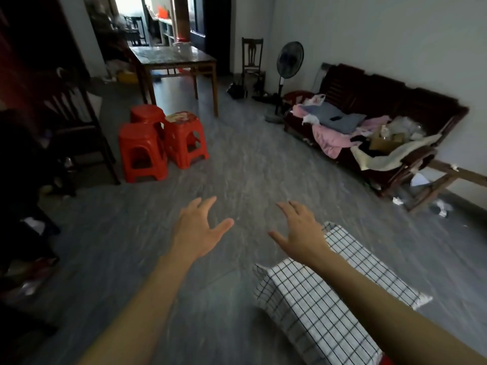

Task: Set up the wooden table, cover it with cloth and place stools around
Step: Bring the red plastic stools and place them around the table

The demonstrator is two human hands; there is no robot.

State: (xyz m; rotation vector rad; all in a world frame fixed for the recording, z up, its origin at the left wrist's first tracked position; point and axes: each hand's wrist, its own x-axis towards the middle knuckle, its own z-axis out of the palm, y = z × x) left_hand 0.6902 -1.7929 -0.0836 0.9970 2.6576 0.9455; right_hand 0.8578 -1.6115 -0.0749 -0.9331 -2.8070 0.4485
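Three red stools (158,143) clustered on the floor. One wooden table (172,57). One checked cloth (324,293). Two dark chairs, one at the left (76,119) and one by the far wall (252,57). One standing fan (289,60). One dark bench (374,114) heaped with laundry. Two hands, left (196,233) and right (303,233)

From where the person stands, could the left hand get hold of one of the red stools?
Probably not yet. The left hand is open and empty over bare floor, and the red stools stand well ahead beside the wooden table. Nothing blocks the way, so a few steps forward should do.
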